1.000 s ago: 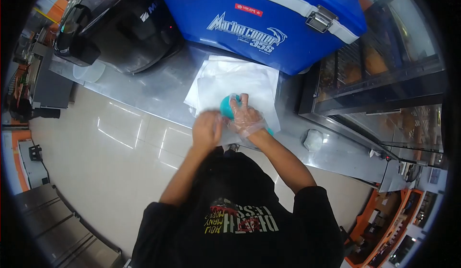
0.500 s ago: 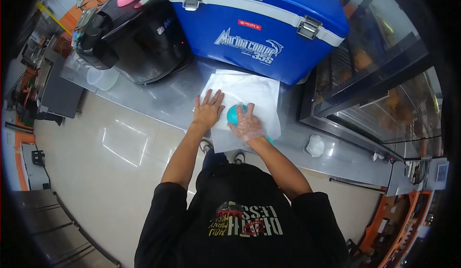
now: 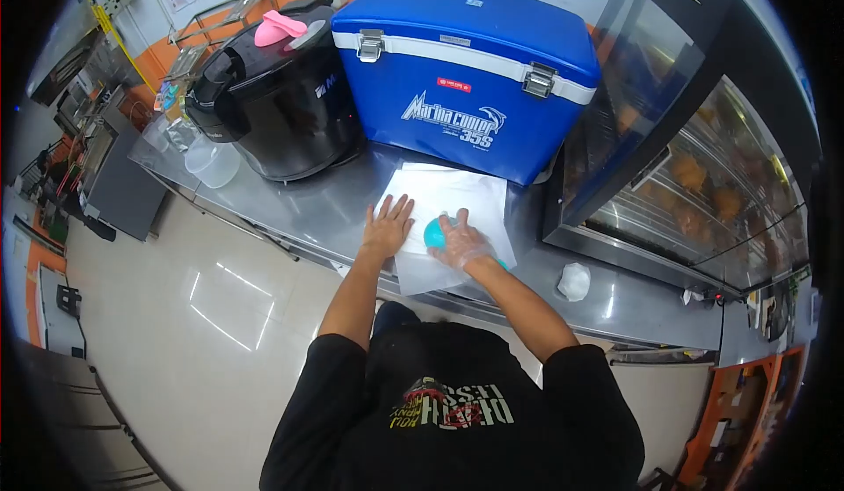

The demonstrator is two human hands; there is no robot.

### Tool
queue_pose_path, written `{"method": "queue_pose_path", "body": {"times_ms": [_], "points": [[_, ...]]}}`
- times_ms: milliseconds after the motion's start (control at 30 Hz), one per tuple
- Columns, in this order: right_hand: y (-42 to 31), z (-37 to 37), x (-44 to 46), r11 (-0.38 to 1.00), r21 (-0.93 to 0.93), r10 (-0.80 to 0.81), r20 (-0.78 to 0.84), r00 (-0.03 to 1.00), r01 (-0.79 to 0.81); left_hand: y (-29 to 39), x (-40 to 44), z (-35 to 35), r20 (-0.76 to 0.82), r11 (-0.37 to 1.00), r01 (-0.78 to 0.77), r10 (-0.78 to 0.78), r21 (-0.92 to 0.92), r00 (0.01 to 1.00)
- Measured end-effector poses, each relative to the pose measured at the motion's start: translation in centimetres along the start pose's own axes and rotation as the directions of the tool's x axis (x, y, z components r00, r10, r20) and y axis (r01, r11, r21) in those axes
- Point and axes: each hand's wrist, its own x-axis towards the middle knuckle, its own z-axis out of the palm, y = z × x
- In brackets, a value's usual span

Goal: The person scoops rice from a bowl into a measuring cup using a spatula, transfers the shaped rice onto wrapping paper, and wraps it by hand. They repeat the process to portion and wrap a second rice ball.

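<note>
White paper sheets (image 3: 466,190) lie in a stack on the steel counter, their near edge reaching the counter's front. My left hand (image 3: 387,229) is bare and rests flat on the left part of the sheets, fingers spread. In a clear plastic glove, my right hand (image 3: 463,243) lies over a turquoise scoop or spatula (image 3: 433,233). Its round end shows left of the fingers, and a bit of the same colour shows by the wrist. The hand covers the middle of this tool.
Behind the sheets stands a blue cooler (image 3: 466,69). A black rice cooker (image 3: 303,122) with a pink scoop (image 3: 277,27) on top is at left, beside a clear tub (image 3: 213,164). At right are a glass display case (image 3: 703,174) and a white wrapped bundle (image 3: 574,282).
My left hand, blurred and raised near my right hand a second ago, has moved onto the sheets and spread flat. The camera view has tilted up, showing more of the cooler and display case.
</note>
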Motion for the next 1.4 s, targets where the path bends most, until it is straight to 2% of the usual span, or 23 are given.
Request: {"method": "queue_pose_path", "body": {"times_ms": [233,367,467,567,700,833,933,1033,1133,1233,1400], "points": [[0.7,0.3,1.1,0.998,-0.068,-0.019,-0.038,0.999,0.017,-0.7,0.9,-0.5,-0.023,0.998,-0.034,0.033,-0.051,0.999],[-0.8,-0.6,0.4,0.997,0.007,0.079,-0.018,0.997,-0.078,-1.2,0.1,0.1,-0.049,0.995,-0.049,0.045,-0.085,0.998],[0.7,1.5,0.9,0.996,0.074,0.064,-0.209,0.976,-0.05,-1.5,0.2,0.1,-0.131,0.988,-0.095,0.08,-0.118,0.988],[3.0,4.0,2.3,0.964,0.262,0.079,-0.471,0.879,0.054,-1.7,-1.2,0.9,-0.215,0.979,-0.134,0.1,-0.151,0.972],[0.7,2.0,1.1,0.978,0.202,0.122,-0.355,0.927,-0.051,-1.6,-4.3,-0.4,-0.282,0.932,-0.247,0.17,-0.265,0.944],[0.1,2.3,1.9,0.976,0.151,0.196,-0.318,0.928,-0.155,-2.3,-5.8,0.1,-0.336,0.878,-0.338,0.222,-0.34,0.915],[-0.7,1.6,1.6,0.96,0.186,0.26,-0.326,0.909,-0.207,-2.6,-6.3,-1.6,-0.312,0.811,-0.5,0.412,-0.302,0.856],[-0.5,1.4,2.0,0.951,0.214,0.283,-0.317,0.905,-0.223,-2.6,-6.4,-2.3,-0.206,0.706,-0.632,0.599,-0.319,0.773],[-0.5,2.1,1.9,0.932,0.28,0.33,-0.387,0.861,-0.231,-3.1,-6.2,-1.8,-0.129,0.71,-0.653,0.645,-0.265,0.754],[0.4,3.1,2.4,0.938,0.273,0.324,-0.478,0.817,-0.213,-3.3,-6.1,-0.9,-0.172,0.7,-0.678,0.657,-0.224,0.734],[-0.4,2.3,1.6,0.933,0.293,0.325,-0.426,0.844,-0.211,-3.2,-5.9,0.5,-0.203,0.687,-0.711,0.682,-0.148,0.702]]}}
